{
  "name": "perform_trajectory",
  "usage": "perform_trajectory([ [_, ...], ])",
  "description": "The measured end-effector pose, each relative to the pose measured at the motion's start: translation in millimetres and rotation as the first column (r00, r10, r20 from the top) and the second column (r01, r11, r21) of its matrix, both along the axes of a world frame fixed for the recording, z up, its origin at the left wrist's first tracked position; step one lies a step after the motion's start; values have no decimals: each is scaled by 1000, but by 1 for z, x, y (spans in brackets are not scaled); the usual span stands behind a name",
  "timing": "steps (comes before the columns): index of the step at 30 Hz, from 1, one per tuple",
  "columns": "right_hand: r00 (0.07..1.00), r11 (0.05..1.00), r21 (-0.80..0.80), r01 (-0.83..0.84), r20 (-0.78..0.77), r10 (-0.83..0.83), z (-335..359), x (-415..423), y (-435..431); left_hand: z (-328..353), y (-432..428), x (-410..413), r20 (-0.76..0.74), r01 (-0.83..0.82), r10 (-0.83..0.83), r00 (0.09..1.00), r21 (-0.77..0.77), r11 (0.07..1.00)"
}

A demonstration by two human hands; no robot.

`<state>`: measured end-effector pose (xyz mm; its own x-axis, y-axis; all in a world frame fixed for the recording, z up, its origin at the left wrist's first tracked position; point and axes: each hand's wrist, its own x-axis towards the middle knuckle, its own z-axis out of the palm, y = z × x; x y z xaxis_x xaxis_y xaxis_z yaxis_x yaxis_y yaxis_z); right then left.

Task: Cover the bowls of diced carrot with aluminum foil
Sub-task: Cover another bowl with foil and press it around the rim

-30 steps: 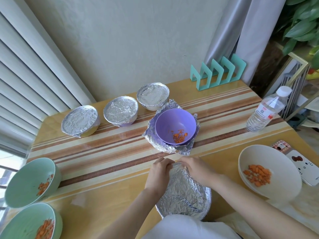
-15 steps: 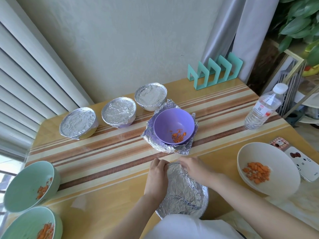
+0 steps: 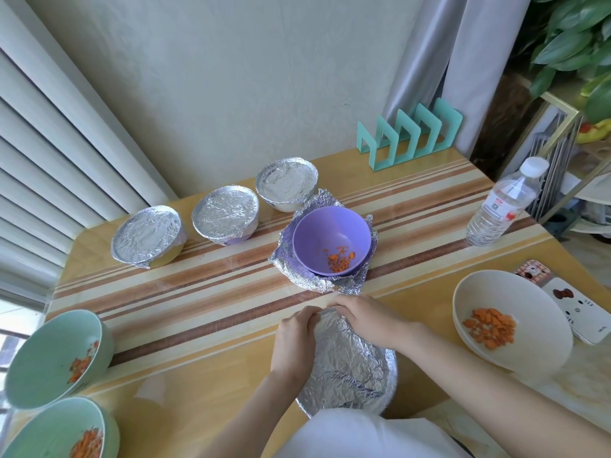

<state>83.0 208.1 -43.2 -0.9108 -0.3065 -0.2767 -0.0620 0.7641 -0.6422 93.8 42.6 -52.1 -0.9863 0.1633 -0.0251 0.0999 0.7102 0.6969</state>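
While both hands work its far rim, the closest bowl sits at the near table (image 3: 198,342) edge, right in front of the person, hidden under its foil (image 3: 347,365).

Left hand (image 3: 292,338): fingers curled round the far-left rim, pinching foil. Right hand (image 3: 367,320): same on the far-right rim, gripping the foil edge. The hands are nearly touching.

Handling, my read: foil is thin and light, creases and holds a fold, and tears if yanked. Take it at the overhang and crimp it down under the rim, going round in short bites. Don't press the middle. The bowl looks light and the table glossy, so it may slide; brace it with one hand.

Mid table, uncovered with carrot in them:
- cream bowl (image 3: 509,352), right
- two green bowls (image 3: 49,345), left
- purple bowl (image 3: 330,236), standing on a loose foil sheet (image 3: 310,282); I'd guess it goes next

Further back, three covered bowls (image 3: 224,214) stand in a row and look done.

Behind them are a teal rack (image 3: 410,137) by the wall and a water bottle (image 3: 499,206) at the far right.
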Motion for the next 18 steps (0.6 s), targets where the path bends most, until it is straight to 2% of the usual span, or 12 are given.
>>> perform_trajectory([
  [6,995,996,2,95,28,-95,-16,8,-1,0,-3,3,23,-25,25,999,-9,1000],
  [12,990,987,-136,88,124,-71,-3,5,3,6,-2,2,0,-14,14,1000,-4,1000],
  [18,981,976,-144,163,127,-145,-12,11,2,6,-3,4,26,-18,19,999,-19,1000],
])
